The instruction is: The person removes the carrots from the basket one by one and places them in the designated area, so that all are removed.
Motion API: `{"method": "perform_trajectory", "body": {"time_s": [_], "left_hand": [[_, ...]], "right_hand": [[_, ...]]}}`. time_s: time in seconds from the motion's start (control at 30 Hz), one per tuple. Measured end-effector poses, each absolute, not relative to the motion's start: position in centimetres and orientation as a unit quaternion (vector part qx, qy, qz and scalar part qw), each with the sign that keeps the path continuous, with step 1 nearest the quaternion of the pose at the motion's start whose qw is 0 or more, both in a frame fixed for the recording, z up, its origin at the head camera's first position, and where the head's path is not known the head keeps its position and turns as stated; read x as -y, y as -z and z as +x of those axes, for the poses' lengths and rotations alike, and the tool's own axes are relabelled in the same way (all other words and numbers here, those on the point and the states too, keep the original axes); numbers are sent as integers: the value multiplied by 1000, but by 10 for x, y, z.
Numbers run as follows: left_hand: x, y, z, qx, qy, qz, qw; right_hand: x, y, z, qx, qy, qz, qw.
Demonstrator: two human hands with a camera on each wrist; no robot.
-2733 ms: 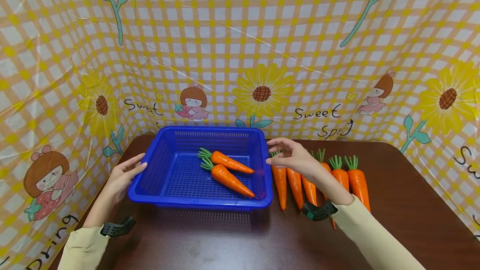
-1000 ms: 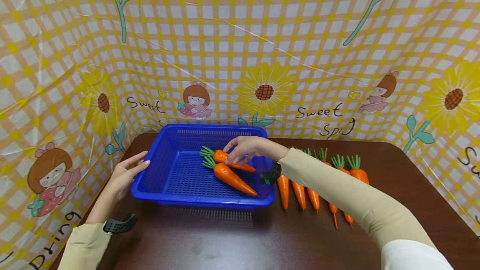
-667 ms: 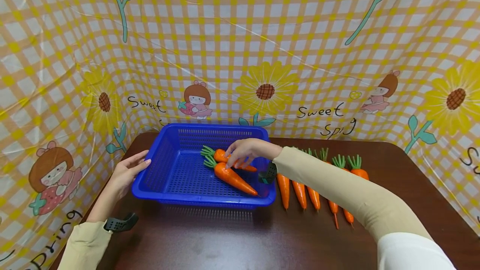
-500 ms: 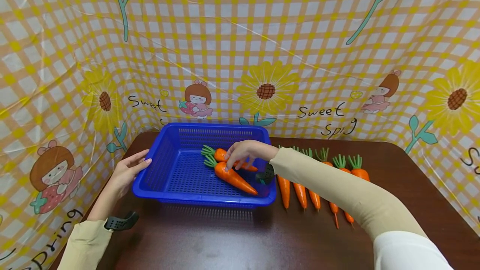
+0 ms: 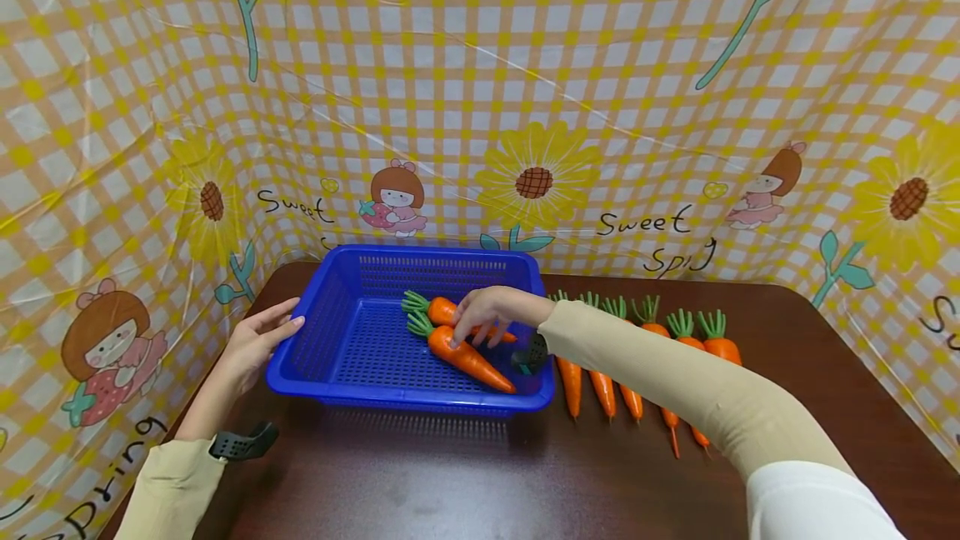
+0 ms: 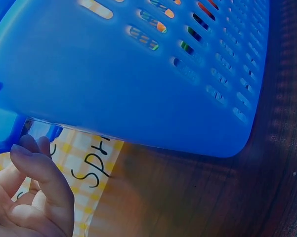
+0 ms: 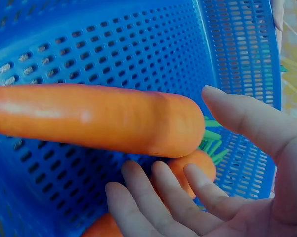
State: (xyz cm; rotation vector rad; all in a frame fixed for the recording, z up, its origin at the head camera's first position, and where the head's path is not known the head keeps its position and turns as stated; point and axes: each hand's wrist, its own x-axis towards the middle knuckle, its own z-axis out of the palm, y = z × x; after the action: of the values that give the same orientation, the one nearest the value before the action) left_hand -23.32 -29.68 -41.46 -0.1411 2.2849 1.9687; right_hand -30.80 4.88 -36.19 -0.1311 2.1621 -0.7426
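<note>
A blue slotted basket (image 5: 405, 397) stands on the table with two carrots inside, their green tops pointing left. My left hand (image 5: 255, 344) pinches the basket's left rim between thumb and fingers; the left wrist view shows the thumb tip right at the rim. Inside the basket, my right hand (image 5: 498, 313) hangs over the carrots with its fingers spread and bent loosely. The front carrot (image 7: 99, 121) lies between its thumb and fingers in the right wrist view, while the fingers overlap the rear carrot (image 7: 192, 170). In the head view the hand partly hides the rear carrot.
To the right of the basket, several more carrots (image 5: 572, 390) lie side by side on the dark wooden table (image 5: 405, 482), partly covered by my right sleeve (image 5: 675, 373). A checked cloth (image 5: 420, 65) with printed sunflowers walls in the back and sides.
My right hand has gone from the basket's right rim to over the carrots inside, then shifted slightly toward the front carrot. The left hand has stayed on the left rim.
</note>
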Motion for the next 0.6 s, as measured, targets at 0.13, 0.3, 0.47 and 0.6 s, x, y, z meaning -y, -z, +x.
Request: {"method": "perform_trajectory", "body": {"time_s": [0.13, 0.3, 0.47, 0.6], "left_hand": [[297, 413, -236, -753, -653, -48, 60], [297, 412, -238, -752, -654, -50, 62], [298, 410, -240, -748, -658, -50, 65], [298, 409, -241, -747, -659, -50, 68]], "right_hand": [[-47, 366, -308, -852, 303, -52, 423], [-45, 372, -309, -844, 316, -48, 431], [-39, 376, -311, -844, 316, -49, 432], [-35, 380, -313, -844, 305, -49, 439]]}}
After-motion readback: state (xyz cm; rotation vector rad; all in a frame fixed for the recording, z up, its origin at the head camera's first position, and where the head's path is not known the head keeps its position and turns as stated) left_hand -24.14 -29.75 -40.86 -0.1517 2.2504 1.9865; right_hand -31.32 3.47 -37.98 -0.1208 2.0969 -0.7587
